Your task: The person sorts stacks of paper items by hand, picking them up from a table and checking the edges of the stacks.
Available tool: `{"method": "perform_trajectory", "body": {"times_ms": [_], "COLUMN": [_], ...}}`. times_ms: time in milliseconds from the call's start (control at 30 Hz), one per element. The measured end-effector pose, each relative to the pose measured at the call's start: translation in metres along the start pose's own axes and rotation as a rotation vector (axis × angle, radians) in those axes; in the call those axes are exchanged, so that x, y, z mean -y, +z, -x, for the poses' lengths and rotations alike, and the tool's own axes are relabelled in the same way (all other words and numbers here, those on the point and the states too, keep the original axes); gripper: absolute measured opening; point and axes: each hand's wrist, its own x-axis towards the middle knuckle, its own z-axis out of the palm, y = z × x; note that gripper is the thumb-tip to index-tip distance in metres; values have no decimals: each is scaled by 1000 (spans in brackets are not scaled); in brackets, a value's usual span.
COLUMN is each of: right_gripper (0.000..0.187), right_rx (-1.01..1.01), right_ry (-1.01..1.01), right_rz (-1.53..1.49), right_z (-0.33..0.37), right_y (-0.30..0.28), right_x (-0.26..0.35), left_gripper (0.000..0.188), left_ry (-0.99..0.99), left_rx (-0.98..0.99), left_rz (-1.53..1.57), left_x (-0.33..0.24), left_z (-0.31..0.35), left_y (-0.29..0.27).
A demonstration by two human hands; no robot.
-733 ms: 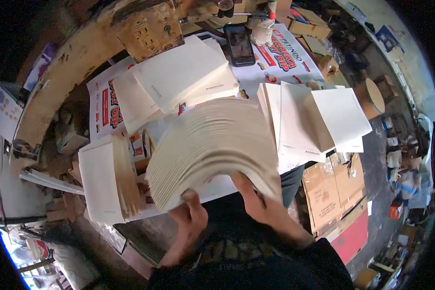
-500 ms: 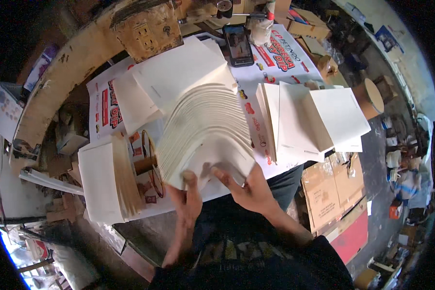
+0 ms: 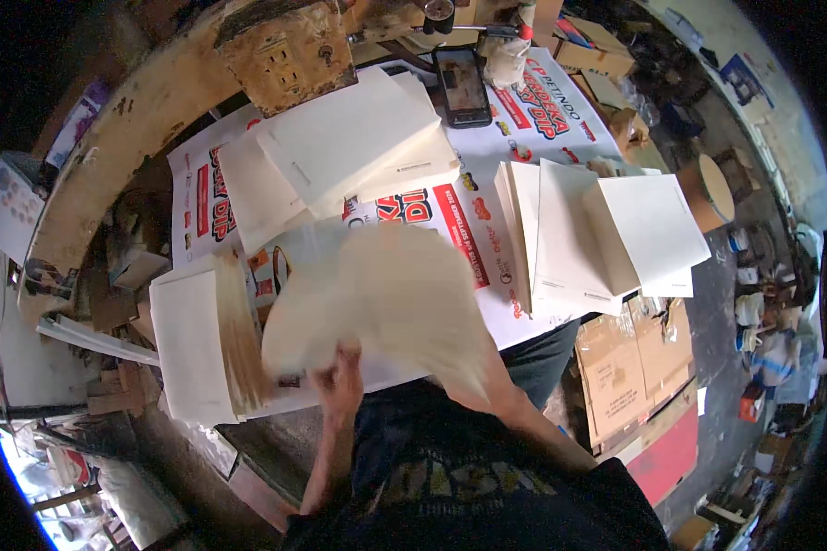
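Observation:
A stack of off-white paper sheets (image 3: 404,298) is in front of me, bent into a curve and smeared by motion. My left hand (image 3: 338,378) grips its near edge at the left, fingers closed. At the right edge my right hand (image 3: 494,390) is mostly covered by the sheets; its fingers are hidden, though it appears to hold them. Beyond the held stack lies a pile of white sheets (image 3: 349,129). Another stack of folded sheets (image 3: 188,344) stands to the left, and further white sheets (image 3: 652,230) lie to the right.
A printed white poster sheet (image 3: 560,138) covers the table. At the back stand a phone (image 3: 461,87) and a worn metal box with sockets (image 3: 285,64). A brown cardboard tube (image 3: 708,188) is at the right, with flattened cartons (image 3: 629,367) below the table edge.
The held stack has been swung nearer to me and lower, uncovering printing on the poster. Both thumbs lay on top before; the right one is now hidden behind the sheets.

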Motion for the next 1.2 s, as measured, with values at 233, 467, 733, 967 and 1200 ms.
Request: {"method": "perform_trajectory", "body": {"times_ms": [233,467,733,967,1200], "right_gripper": [76,125,104,68,64], "right_rx": [-254,-88,-265,-464,-635], "right_ry": [32,-75,-206,-177,-149], "right_rz": [-318,-385,-587,-373,-322], "right_z": [-18,-1,-37,-48,-49], "right_y": [-23,-38,-14,-38,0], "right_x": [28,-13,-9,23,-4], "left_gripper": [36,43,71,57,64], "left_ry": [286,164,475,-350,390], "left_rx": [-11,224,-55,44,64], "left_rz": [-362,-273,78,65,-396], "left_x": [62,154,52,-60,74], "left_z": [-4,-27,-31,-36,-84], "left_y": [-33,-169,-30,-9,-58]}}
